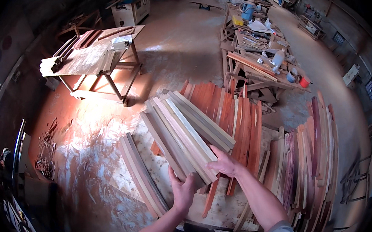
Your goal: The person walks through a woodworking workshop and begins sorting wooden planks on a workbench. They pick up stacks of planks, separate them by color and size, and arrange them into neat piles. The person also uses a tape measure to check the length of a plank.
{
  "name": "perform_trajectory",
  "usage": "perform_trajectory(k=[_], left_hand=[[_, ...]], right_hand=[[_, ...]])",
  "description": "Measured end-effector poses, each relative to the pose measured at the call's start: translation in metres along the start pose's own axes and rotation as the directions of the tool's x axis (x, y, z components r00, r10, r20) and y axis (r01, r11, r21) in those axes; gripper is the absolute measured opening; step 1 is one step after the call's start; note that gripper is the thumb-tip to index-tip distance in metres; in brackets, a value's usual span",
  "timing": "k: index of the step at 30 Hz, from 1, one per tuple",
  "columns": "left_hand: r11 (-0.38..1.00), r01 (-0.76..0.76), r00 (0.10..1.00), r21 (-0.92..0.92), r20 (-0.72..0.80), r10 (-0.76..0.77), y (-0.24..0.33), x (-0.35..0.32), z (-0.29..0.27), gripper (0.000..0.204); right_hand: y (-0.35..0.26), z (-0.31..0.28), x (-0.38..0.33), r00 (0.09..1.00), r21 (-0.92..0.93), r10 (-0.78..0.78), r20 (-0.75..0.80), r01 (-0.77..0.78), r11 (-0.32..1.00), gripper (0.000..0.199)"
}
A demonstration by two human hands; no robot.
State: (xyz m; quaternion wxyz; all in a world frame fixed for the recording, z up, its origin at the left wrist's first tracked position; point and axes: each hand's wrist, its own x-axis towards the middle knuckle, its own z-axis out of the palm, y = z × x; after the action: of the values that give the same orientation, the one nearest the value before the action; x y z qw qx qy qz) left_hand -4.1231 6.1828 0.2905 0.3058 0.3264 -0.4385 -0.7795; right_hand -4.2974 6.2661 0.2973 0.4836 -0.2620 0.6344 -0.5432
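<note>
A row of pale brown and pinkish wooden strips (177, 137) lies side by side, slanting away from me above a worktable. My left hand (183, 193) is wrapped round the near left corner of these strips, thumb on top. On the right edge near the same end, my right hand (224, 163) grips them with its thumb over the top face. More greyish strips (202, 121) lie against the far right side of the row. Left of it, a narrow group of strips (141, 175) rests on the pale tabletop (120, 181).
Reddish strips (246, 127) are spread beyond my right hand, and a long stack of mixed strips (308, 162) stands at the right. A wooden table (85, 58) with boards is at the far left. A cluttered workbench (255, 40) is at the far right.
</note>
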Motion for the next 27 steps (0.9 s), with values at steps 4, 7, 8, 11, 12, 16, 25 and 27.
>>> perform_trajectory(k=[4, 7, 8, 11, 12, 16, 25, 27], left_hand=[[0.997, 0.067, 0.997, -0.047, -0.031, -0.068, -0.038, 0.014, -0.009, 0.080], [0.993, 0.079, 0.996, -0.087, -0.032, -0.082, -0.053, 0.019, -0.012, 0.082], [0.990, 0.106, 0.993, -0.097, -0.043, -0.111, -0.051, 0.018, -0.009, 0.082], [0.990, 0.098, 0.994, -0.100, -0.039, -0.102, -0.062, 0.024, -0.001, 0.083], [0.990, 0.102, 0.993, -0.096, -0.047, -0.107, -0.062, 0.026, 0.003, 0.083], [0.994, 0.097, 0.992, -0.042, -0.083, -0.100, -0.070, 0.029, 0.009, 0.086], [0.979, 0.172, 0.983, -0.105, -0.038, -0.177, -0.048, 0.024, -0.006, 0.086], [0.986, 0.138, 0.989, -0.089, -0.033, -0.141, -0.061, 0.028, -0.004, 0.081]], right_hand=[[0.018, 0.001, 0.002, 0.991, 0.144, 0.100, -0.092, -0.086, 0.986, 0.066], [0.014, 0.001, -0.009, 0.948, 0.328, 0.252, -0.194, -0.180, 0.927, 0.052], [0.024, 0.002, -0.016, 0.942, 0.399, 0.244, -0.230, -0.138, 0.907, 0.049], [0.064, -0.001, -0.032, 0.899, 0.602, 0.250, -0.358, 0.017, 0.798, 0.040], [0.065, 0.001, -0.035, 0.879, 0.609, 0.244, -0.410, 0.065, 0.790, 0.039], [0.058, 0.019, -0.042, 0.806, 0.602, 0.250, -0.536, 0.157, 0.783, 0.049], [0.076, 0.043, -0.040, 0.805, 0.425, 0.172, -0.567, 0.107, 0.899, 0.071], [0.079, 0.037, -0.037, 0.806, 0.396, 0.160, -0.569, 0.099, 0.913, 0.070]])
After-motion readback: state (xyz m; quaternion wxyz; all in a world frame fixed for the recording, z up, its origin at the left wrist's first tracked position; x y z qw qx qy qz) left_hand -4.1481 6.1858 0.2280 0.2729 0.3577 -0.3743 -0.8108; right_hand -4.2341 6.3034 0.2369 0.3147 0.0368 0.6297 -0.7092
